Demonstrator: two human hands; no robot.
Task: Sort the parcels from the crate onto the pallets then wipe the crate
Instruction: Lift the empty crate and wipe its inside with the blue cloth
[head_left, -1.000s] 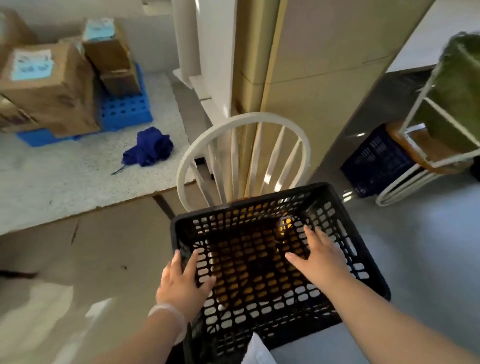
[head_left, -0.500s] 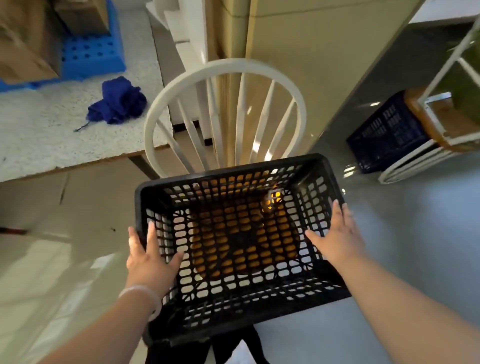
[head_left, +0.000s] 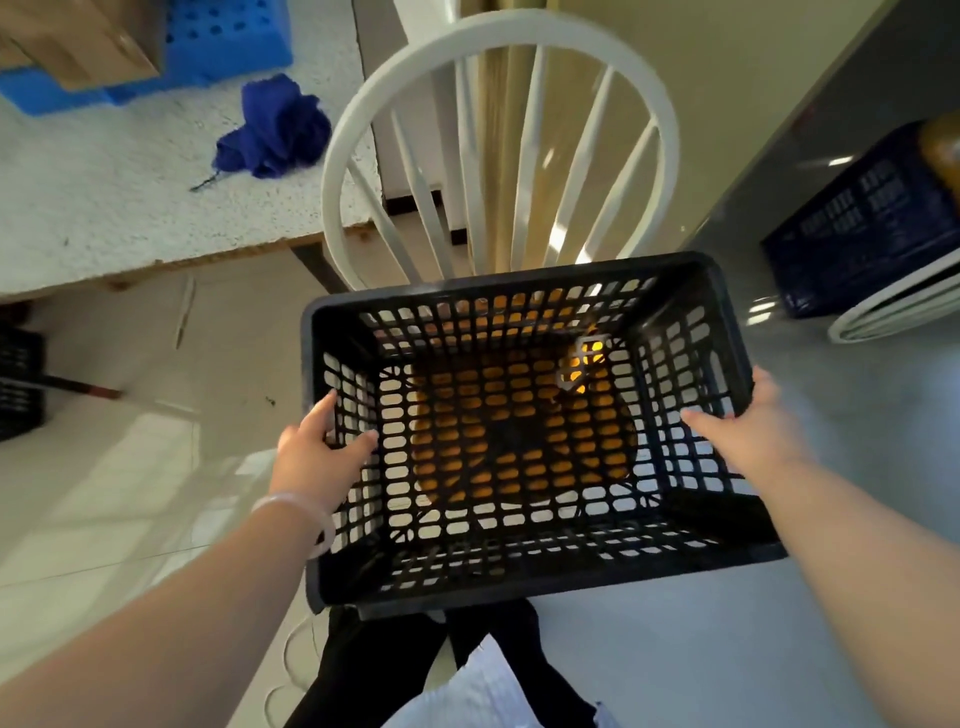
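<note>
An empty black slotted crate (head_left: 519, 280) sits on the orange seat of a white chair (head_left: 498, 47). My left hand (head_left: 317, 457) grips the crate's left wall, thumb inside and fingers outside over the rim. My right hand (head_left: 748, 436) holds the right wall, fingers curled over its rim. A crumpled blue cloth (head_left: 275, 130) lies on the speckled table (head_left: 104, 208) at upper left. Cardboard parcels (head_left: 78, 41) rest on a blue pallet (head_left: 223, 47) at the table's far corner.
A dark blue crate (head_left: 857, 223) stands on the floor at right beside another white chair's base (head_left: 893, 306). A black crate (head_left: 21, 384) sits under the table at left. A beige cabinet (head_left: 727, 104) rises behind the chair.
Both hands moved from the crate's inside bottom out to its side walls and took hold of them. The view tilted down and closer to the crate.
</note>
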